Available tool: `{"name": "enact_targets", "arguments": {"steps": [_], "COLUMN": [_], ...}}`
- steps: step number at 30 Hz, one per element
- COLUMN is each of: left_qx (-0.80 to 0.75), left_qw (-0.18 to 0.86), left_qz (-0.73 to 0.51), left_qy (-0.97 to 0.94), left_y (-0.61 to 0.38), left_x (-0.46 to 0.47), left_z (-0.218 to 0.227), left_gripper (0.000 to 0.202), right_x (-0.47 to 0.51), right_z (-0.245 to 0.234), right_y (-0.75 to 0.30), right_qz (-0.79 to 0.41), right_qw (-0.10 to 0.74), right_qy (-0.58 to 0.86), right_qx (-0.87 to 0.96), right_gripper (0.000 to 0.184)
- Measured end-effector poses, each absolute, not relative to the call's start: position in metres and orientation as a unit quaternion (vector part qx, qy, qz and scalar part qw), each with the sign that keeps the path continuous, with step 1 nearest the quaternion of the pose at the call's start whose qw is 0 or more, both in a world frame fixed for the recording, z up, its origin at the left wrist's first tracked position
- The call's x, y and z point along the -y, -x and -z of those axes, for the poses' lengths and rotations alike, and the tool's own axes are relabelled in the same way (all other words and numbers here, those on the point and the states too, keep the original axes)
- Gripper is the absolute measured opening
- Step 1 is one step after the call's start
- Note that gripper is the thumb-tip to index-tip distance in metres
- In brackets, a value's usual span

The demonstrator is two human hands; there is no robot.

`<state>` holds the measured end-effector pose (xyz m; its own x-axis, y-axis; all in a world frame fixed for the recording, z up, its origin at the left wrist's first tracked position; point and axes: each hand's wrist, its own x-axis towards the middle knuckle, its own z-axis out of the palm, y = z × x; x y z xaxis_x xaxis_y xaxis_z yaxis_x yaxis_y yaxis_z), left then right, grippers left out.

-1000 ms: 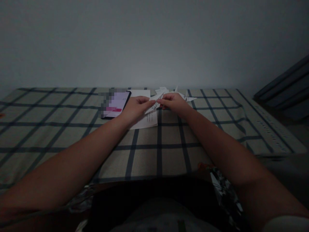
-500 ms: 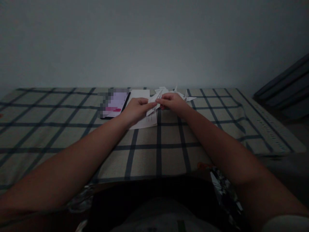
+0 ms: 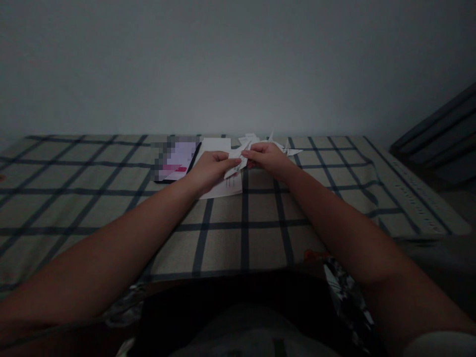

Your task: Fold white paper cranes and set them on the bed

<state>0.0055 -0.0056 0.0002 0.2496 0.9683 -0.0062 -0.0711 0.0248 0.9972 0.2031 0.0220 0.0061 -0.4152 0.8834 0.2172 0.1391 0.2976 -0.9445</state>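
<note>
My left hand (image 3: 210, 168) and my right hand (image 3: 267, 156) meet over the far middle of a checked cloth (image 3: 111, 198). Both pinch a small folded white paper piece (image 3: 238, 161) between their fingertips, held just above a flat printed sheet of paper (image 3: 223, 187). The fingers of both hands are closed on the folded piece. Its exact shape is hard to make out in the dim light.
A phone (image 3: 176, 159) with a lit screen lies left of my left hand. Several folded white paper figures (image 3: 286, 148) lie behind my right hand near the wall. A dark slanted object (image 3: 439, 134) stands at the right. Patterned fabric (image 3: 345, 292) shows near my lap.
The hands have come slightly closer together, and the folded paper has been tilted and shifted a little between the fingertips. Arms and everything else stay where they were.
</note>
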Motion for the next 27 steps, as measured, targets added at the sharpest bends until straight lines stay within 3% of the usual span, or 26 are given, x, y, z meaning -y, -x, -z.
{"name": "enact_targets", "arguments": {"steps": [5, 9, 16, 27], "left_qx": [-0.464, -0.468, -0.457, -0.442], "left_qw": [0.498, 0.472, 0.493, 0.521], "left_qz": [-0.44, -0.428, -0.427, -0.421], "left_qy": [-0.586, -0.612, -0.605, -0.596], "left_y": [-0.0004, 0.0, -0.004, -0.0016], "left_x": [0.0023, 0.0042, 0.0083, 0.0043], "left_z": [0.0041, 0.0033, -0.0019, 0.0012], "left_gripper": [0.022, 0.03, 0.031, 0.023], "right_x": [-0.0178, -0.0149, -0.0217, -0.0191], "right_z": [-0.01, -0.0136, -0.0068, -0.0072], "right_y": [-0.2009, -0.1997, -0.2005, -0.2008], "right_qz": [-0.46, -0.464, -0.545, -0.482], "right_qw": [0.382, 0.373, 0.414, 0.408], "right_qy": [0.384, 0.392, 0.34, 0.366], "right_qx": [0.704, 0.701, 0.645, 0.683], "right_gripper": [0.032, 0.031, 0.038, 0.036]}}
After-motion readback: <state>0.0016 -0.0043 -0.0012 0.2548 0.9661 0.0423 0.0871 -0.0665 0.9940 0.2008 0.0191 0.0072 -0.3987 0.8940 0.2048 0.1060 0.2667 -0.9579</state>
